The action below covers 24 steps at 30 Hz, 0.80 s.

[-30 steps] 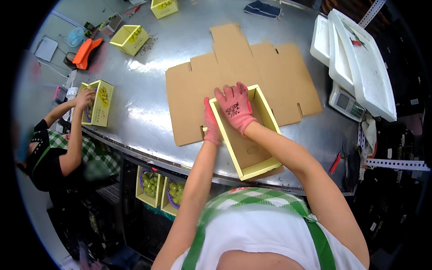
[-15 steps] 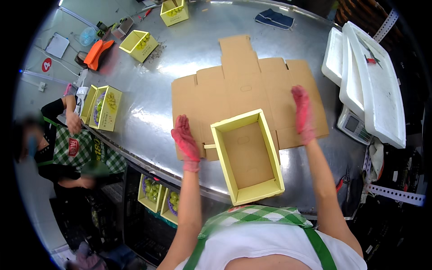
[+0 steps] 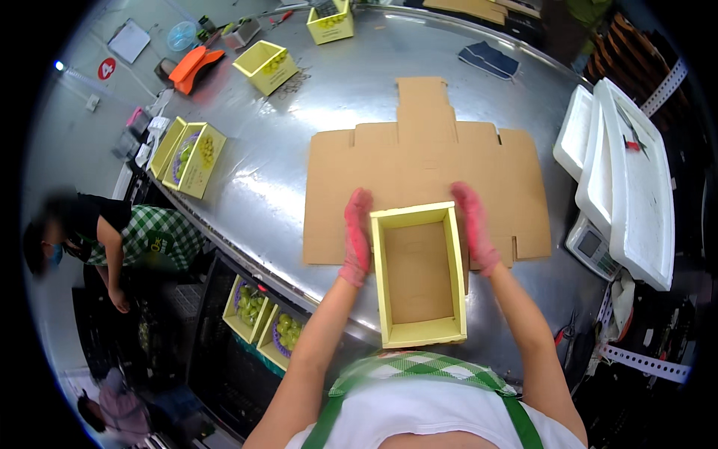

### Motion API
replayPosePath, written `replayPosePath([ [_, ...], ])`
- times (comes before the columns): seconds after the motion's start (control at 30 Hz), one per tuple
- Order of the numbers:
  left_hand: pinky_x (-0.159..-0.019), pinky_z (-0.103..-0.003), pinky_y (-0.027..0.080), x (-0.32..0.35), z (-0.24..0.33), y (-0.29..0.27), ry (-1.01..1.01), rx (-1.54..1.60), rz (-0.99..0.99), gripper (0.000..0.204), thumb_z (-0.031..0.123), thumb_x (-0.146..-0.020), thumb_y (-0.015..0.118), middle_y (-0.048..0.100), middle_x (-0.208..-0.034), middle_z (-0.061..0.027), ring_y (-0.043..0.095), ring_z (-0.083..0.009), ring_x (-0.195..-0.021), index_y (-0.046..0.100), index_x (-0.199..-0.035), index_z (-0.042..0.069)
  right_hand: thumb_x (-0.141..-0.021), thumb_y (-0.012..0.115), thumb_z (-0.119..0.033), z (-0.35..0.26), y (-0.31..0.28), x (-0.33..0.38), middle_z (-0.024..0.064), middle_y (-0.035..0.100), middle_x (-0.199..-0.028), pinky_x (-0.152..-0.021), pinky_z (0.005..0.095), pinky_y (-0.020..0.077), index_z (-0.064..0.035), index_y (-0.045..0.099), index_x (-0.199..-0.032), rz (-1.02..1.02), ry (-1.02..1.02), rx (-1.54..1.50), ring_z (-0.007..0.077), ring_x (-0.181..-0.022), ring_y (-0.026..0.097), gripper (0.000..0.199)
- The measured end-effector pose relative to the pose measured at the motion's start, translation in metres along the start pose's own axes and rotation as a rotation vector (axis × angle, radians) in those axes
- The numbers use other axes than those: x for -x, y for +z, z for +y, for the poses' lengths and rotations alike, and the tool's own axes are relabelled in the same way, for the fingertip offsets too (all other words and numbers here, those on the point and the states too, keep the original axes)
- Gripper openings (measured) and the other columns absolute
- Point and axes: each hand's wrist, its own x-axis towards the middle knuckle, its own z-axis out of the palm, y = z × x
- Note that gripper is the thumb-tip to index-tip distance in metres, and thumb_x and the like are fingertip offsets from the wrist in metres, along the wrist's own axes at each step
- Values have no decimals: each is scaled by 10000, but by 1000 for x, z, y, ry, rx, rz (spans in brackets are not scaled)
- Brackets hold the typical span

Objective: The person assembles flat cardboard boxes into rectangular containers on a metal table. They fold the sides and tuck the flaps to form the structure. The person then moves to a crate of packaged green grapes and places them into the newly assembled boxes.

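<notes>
An open-topped yellow carton (image 3: 381,292) with a plain brown inside floor stands close in front of me, over the near edge of a flat brown cardboard blank (image 3: 419,168). My left hand (image 3: 358,238), in a pink glove, is beside the carton's left wall with its fingers stretched out. On the other side, my pink-gloved right hand (image 3: 476,228) is next to the far right corner, fingers extended and slightly blurred. Neither hand grips anything; whether they touch the walls I cannot tell.
Yellow boxes of grapes (image 3: 202,161) stand along the metal table's (image 3: 262,153) left and far sides; more (image 3: 247,307) sit in a black crate. At right, white foam trays (image 3: 636,187) rest by a scale (image 3: 591,243). A dark cloth (image 3: 490,58) lies far right. A co-worker (image 3: 112,232) is at left.
Both hands have come inward from the cardboard blank to the carton's sides. Carton and blank now sit straighter. The view has shifted, and the co-worker's arm has lowered away from the table.
</notes>
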Motion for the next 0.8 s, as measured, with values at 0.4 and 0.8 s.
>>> replayPosePath([
  [0.4, -1084, -322, 172, 6, -6, 26, -117, 312, -10, 597, 443, -943, 276, 295, -1405, -92, 251, -208, -1301, 215, -1389, 51, -922, 285, -514, 11, 9, 16, 147, 294, -1399, -1081, 352, 190, 6, 241, -1359, 93, -90, 53, 237, -1312, 250, 681],
  [0.8, -1065, -356, 220, 129, 39, -1, -228, 98, 36, 653, 463, -925, 315, 243, -1422, -105, 235, -212, -1310, 156, -1395, 38, -952, 232, -409, 7, -28, 154, 135, 235, -1429, -1102, 346, 113, -20, 181, -1389, 122, 16, 84, 236, -1336, 187, 587],
])
